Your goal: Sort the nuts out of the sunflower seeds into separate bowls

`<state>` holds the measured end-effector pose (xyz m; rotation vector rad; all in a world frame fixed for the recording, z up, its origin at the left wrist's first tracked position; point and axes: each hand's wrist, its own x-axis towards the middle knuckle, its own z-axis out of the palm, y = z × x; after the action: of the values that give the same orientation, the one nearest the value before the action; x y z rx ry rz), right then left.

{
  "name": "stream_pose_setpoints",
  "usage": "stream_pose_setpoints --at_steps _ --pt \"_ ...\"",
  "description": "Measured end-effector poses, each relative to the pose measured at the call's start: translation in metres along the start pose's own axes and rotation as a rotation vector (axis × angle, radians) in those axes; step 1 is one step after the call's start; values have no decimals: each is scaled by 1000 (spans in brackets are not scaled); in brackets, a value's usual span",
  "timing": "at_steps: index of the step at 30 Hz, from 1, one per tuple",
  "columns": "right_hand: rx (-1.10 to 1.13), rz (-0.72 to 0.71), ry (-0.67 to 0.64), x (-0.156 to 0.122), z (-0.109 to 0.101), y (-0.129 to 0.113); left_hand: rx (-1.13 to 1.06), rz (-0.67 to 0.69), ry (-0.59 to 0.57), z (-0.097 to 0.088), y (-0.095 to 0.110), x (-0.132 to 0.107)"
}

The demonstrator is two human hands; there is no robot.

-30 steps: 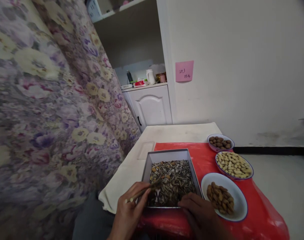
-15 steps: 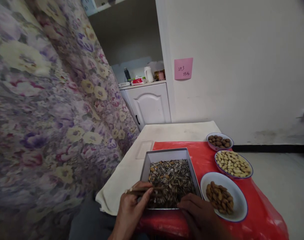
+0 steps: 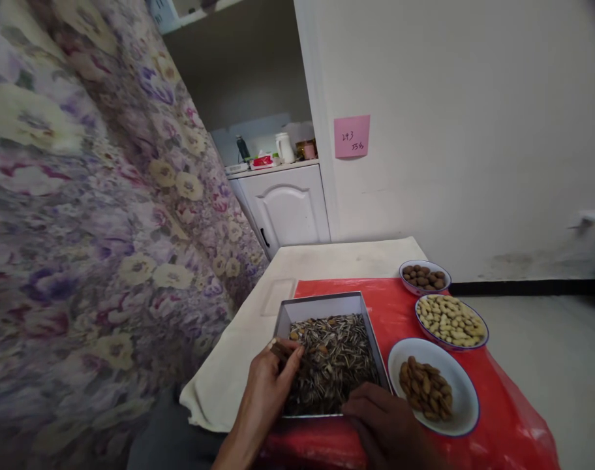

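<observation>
Floral curtain point(image 3: 106, 235) hangs at one side of a plain room, where a pink note point(image 3: 351, 136) with handwriting is stuck to the pale wall point(image 3: 454, 143) beside a white cabinet point(image 3: 292, 212). On a table draped in cream cloth point(image 3: 346, 257) and a glossy red sheet point(image 3: 390, 303), a shallow grey box point(image 3: 324, 305) sits directly in front of the person, filled with striped dark-and-pale seeds point(image 3: 349, 346) and dotted with a few brown almonds point(image 3: 322, 350). The left hand point(image 3: 268, 382) reaches over the box's near left side, fingers and thumb closed around slim chopsticks point(image 3: 279, 352), their lower ends dark and hard to make out against the seeds. The right hand point(image 3: 383, 418), in shadow, rests its bent fingers at the near right edge of the box; whether it grips the rim cannot be told. Along the right stand three blue-rimmed bowls: the nearest bowl point(image 3: 460, 385) with more almonds to one side, the middle bowl point(image 3: 444, 345) heaped with peanuts in their shells point(image 3: 451, 320), and the farthest bowl point(image 3: 417, 291) holding round brown nuts point(image 3: 423, 277).
</observation>
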<state>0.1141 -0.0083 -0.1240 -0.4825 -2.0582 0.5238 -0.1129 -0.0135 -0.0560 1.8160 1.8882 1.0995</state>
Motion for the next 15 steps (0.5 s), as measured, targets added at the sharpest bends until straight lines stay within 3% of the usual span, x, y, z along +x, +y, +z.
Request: stream_pose_setpoints --at_steps 8,15 --pt "14 4 6 1 0 -1 -116 -130 -10 -1 -5 4" --pt "6 21 -4 2 -1 -3 -178 -115 136 -15 2 5"
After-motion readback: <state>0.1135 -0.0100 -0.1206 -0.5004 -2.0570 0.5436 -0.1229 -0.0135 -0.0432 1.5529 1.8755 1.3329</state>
